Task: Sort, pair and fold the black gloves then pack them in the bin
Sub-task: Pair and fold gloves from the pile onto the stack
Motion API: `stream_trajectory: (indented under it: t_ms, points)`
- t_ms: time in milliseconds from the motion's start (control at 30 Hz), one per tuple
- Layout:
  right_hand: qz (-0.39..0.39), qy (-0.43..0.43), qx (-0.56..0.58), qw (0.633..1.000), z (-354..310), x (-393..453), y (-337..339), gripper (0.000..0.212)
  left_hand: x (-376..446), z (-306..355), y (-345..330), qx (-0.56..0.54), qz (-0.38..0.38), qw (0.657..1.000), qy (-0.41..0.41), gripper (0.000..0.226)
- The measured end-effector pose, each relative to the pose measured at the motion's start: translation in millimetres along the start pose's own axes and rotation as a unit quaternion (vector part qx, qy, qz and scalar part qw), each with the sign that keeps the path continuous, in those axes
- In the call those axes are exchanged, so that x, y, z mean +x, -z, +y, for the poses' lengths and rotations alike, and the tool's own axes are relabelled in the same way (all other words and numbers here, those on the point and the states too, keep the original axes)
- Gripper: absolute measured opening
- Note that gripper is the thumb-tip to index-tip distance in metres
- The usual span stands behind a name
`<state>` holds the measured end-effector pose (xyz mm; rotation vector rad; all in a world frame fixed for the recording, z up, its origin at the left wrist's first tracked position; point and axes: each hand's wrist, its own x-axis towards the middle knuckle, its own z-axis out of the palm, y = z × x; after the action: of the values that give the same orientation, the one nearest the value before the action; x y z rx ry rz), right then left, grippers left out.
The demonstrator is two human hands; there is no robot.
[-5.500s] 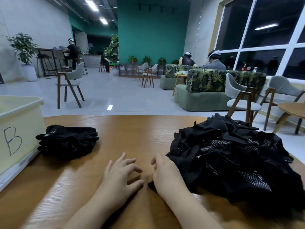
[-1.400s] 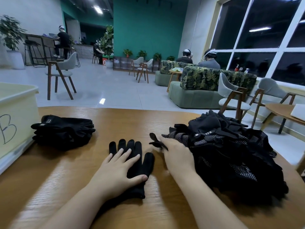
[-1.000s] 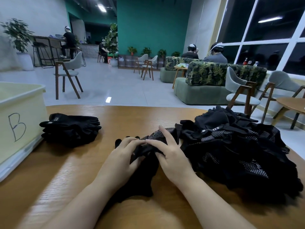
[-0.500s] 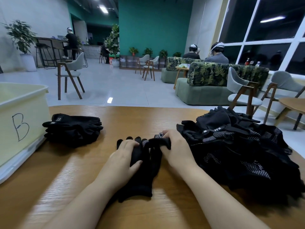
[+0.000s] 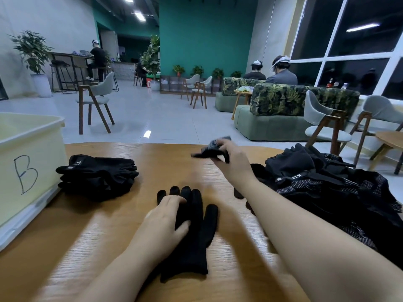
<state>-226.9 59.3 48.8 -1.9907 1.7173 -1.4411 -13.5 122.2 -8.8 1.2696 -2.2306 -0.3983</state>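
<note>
A black glove (image 5: 196, 232) lies flat on the wooden table (image 5: 109, 247), fingers pointing away from me. My left hand (image 5: 165, 223) rests on it with relaxed fingers. My right hand (image 5: 231, 160) is raised over the far part of the table and grips a second dotted black glove (image 5: 211, 149), blurred. A heap of unsorted black gloves (image 5: 327, 188) lies at the right. A stack of folded black gloves (image 5: 98, 175) sits at the left beside the pale bin marked B (image 5: 28, 166).
The table's far edge runs just beyond my right hand. Behind it are chairs, sofas, plants and seated people. A small round table (image 5: 390, 138) stands at the right.
My right hand has lifted the dotted glove off the flat glove and carried it up and away from me. My left hand stays on the flat glove.
</note>
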Motion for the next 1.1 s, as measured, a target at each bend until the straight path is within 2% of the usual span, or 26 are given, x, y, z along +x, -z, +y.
stream_trajectory:
  t_ms: [67,167,333,433,533,633,733,800,900,1000,1100]
  points:
    - [-0.067,-0.057,-0.045,0.995,16.1,-19.4,-3.2,0.011,0.4,0.3,0.8,0.005,-0.002,1.0,-0.004,0.043]
    - [-0.143,-0.122,-0.125,0.974,27.4,-41.6,2.8,0.023,1.6,1.0,0.7,0.013,-0.004,1.0,-0.005,0.044]
    - [-0.209,-0.11,-0.232,0.943,11.3,-54.4,17.1,0.002,0.9,1.9,1.6,0.023,-0.007,1.0,-0.006,0.044]
    - [-0.275,-0.099,-0.267,0.918,4.7,-60.4,23.8,0.044,0.0,2.6,1.9,0.026,-0.009,0.999,-0.017,0.042]
    - [-0.32,-0.068,-0.327,0.886,-7.0,-63.7,32.7,0.065,-0.5,0.0,0.5,0.025,-0.033,0.997,-0.061,0.043]
    - [-0.292,-0.03,-0.367,0.882,-18.4,-67.5,42.9,0.067,-0.5,1.9,-1.6,0.01,-0.101,0.988,-0.114,0.063]
    - [-0.226,-0.013,-0.441,0.868,-21.1,-67.0,54.5,0.05,-2.4,7.3,-3.4,0.056,-0.159,0.98,-0.11,0.079]
    - [-0.189,-0.035,-0.494,0.848,-18.1,-63.4,66.3,0.041,-3.5,10.0,-3.1,0.095,-0.184,0.973,-0.1,0.085]
    - [-0.17,-0.095,-0.532,0.824,-17.0,-60.4,89.4,0.042,-4.3,13.0,-1.5,0.115,-0.198,0.969,-0.095,0.089]
    - [-0.154,-0.135,-0.526,0.825,-15.9,-63.5,112.0,0.045,-5.5,15.3,-0.7,0.129,-0.201,0.966,-0.099,0.098]
    - [-0.126,-0.153,-0.491,0.848,-18.0,-76.7,132.0,0.049,-6.1,15.9,-0.7,0.129,-0.201,0.966,-0.099,0.098]
